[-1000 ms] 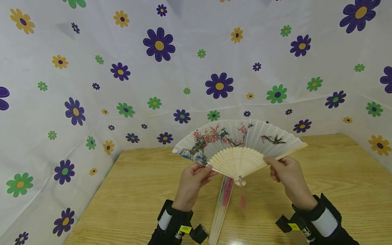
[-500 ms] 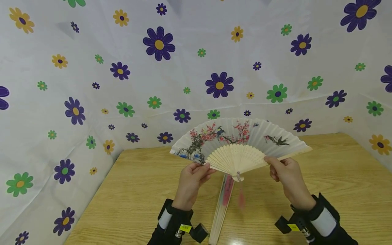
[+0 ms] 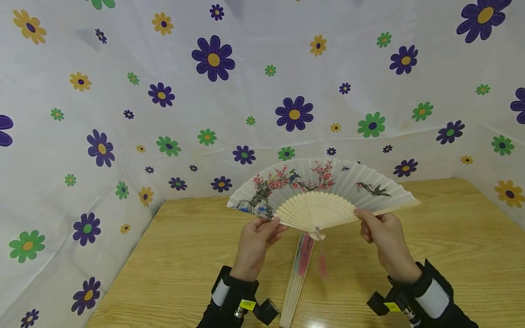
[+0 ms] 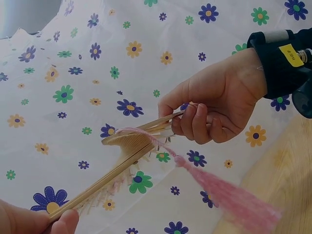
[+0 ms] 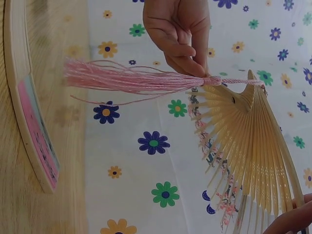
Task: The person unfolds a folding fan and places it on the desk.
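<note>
A folding fan (image 3: 317, 207) is spread wide above the table, its white leaf painted with pink blossoms and birds over pale wooden ribs. My left hand (image 3: 257, 243) pinches the left outer rib between thumb and fingers. On the other side my right hand (image 3: 387, 241) grips the right outer rib, thumb on the near face. From the pivot hangs a pink tassel (image 5: 131, 80), also visible in the left wrist view. Beneath the fan lies a long pale wooden strip-shaped object (image 3: 296, 287) with a pink and grey-green panel; its upper end is partly behind the fan.
The wooden table (image 3: 176, 264) extends to both sides of the hands. A white cloth (image 3: 246, 91) printed with purple, green and yellow flowers stands behind it and along its sides.
The fan has opened slightly wider and risen a little, its pivot shifting up and left. The right hand has tilted slightly with it; the left hand has barely moved.
</note>
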Tool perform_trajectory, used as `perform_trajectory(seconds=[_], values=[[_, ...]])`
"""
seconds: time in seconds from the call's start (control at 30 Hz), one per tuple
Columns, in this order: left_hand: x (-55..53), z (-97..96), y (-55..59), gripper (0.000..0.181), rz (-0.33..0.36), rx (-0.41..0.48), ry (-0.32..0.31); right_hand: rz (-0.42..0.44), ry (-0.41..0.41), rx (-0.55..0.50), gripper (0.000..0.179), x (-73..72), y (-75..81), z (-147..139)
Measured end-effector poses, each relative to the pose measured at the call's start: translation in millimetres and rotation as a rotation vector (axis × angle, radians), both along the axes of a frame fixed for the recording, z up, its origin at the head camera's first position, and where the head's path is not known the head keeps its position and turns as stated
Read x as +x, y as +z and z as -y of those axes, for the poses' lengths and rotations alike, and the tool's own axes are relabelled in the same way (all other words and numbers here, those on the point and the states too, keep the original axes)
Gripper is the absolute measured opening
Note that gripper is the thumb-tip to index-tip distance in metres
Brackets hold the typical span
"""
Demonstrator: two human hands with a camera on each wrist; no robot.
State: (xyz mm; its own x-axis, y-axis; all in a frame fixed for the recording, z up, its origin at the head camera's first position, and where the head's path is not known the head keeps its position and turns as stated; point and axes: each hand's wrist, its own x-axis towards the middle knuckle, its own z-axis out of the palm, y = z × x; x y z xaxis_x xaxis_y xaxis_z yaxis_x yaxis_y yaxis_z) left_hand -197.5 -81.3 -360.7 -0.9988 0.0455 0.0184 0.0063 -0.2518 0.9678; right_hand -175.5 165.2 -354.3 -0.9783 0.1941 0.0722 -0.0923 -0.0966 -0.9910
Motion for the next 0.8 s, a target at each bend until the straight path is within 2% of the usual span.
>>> perform_trajectory(seconds=[0.2, 0.37, 0.53, 0.63, 0.8], values=[[-1.8, -0.5, 0.8, 0.008, 0.006, 0.019, 0.027, -0.004, 0.011, -0.016, 0.045, 0.3, 1.2, 1], [-3.0, -0.6, 2.0, 0.005, 0.011, 0.038, 0.040, 0.050, 0.062, -0.012, 0.038, -1.4, 1.7, -3], [-5.4, -0.2, 0.2, 0.008, 0.019, 0.049, 0.023, 0.131, 0.168, -0.031, 0.031, -9.6, 2.1, -18], [-7.3, -1.6, -4.6, 0.008, 0.051, 0.074, -0.005, 0.172, 0.257, -0.014, 0.031, -15.2, 2.2, -34], [-11.8, -18.9, -16.5, 0.007, 0.121, 0.125, -0.060, 0.153, 0.381, 0.021, 0.030, -21.3, 2.1, -69]])
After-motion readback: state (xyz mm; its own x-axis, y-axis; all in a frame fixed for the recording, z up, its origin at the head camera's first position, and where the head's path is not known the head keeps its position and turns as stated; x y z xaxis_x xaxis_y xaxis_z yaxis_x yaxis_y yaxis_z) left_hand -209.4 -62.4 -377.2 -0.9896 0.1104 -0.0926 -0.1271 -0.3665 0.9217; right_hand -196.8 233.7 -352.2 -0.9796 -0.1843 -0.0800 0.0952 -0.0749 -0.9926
